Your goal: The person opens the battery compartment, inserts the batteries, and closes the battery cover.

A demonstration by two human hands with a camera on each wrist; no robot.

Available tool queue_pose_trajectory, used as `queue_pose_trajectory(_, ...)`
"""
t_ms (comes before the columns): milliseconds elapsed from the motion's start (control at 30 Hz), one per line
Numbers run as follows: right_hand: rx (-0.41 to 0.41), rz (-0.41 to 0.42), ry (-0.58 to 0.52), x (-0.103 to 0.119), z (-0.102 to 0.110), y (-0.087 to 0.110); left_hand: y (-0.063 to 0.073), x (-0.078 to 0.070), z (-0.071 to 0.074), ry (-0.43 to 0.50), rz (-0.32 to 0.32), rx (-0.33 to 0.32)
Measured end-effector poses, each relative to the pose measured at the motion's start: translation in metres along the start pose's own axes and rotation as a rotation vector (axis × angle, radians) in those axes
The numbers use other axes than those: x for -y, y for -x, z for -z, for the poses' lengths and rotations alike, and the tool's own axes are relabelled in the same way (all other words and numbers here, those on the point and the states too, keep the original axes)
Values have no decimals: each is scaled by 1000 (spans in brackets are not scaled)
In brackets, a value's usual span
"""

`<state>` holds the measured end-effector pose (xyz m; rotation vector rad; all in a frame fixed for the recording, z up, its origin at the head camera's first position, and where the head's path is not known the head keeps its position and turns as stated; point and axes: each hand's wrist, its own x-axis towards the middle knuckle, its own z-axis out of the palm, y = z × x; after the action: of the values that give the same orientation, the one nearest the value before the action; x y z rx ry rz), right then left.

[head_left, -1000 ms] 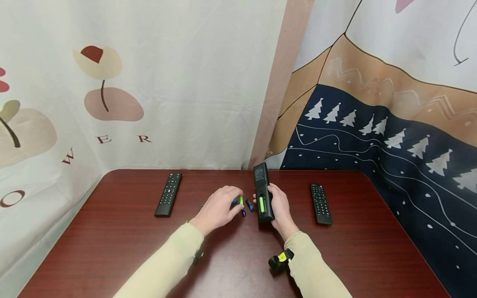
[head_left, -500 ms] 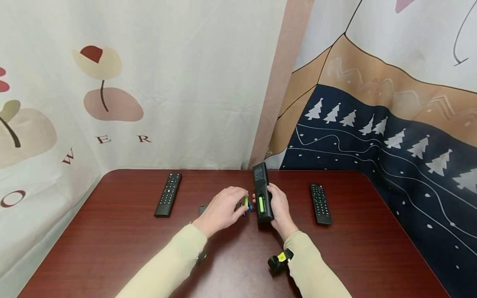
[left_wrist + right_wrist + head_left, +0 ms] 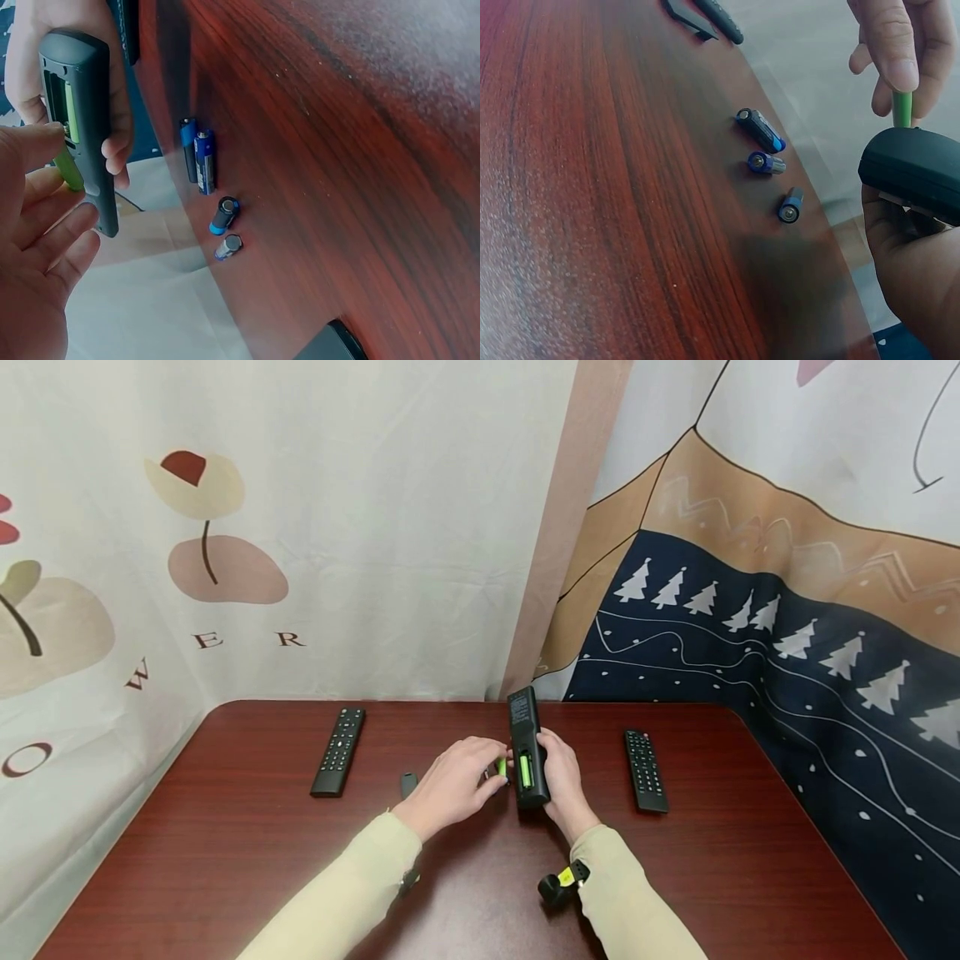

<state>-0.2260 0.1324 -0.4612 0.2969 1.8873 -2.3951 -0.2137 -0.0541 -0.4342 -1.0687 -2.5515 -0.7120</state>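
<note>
Left hand (image 3: pixel 453 785) pinches a green battery (image 3: pixel 69 169) just left of the remote (image 3: pixel 528 739) — which the right hand (image 3: pixel 565 777) grips, fingers curled.

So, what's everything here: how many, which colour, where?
Held remote: one, black, in right hand
Table remotes: two, black, at left and right
Green batteries: two, green, in held remote and left hand
Other batteries: four, blue and dark, on table
Loose cover: one, dark grey, beside left hand
Table: one, red-brown, beneath
Printed cloth: count unclear, pale, tan, navy, behind and right
Wrist cameras: two, black, wrists
Sleeves: two, pale yellow, forearms
Left hand, right hand: one each, bare, above table
</note>
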Motion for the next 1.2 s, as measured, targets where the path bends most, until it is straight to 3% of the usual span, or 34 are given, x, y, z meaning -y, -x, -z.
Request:
queue_pose_trajectory(600,-40,-3,38,0,0,0,-4,-11,-2,9,5,32)
queue_pose_trajectory(1200,-43,-2,31,-1,-1,-1,-5,-17,-6,10,-38,26)
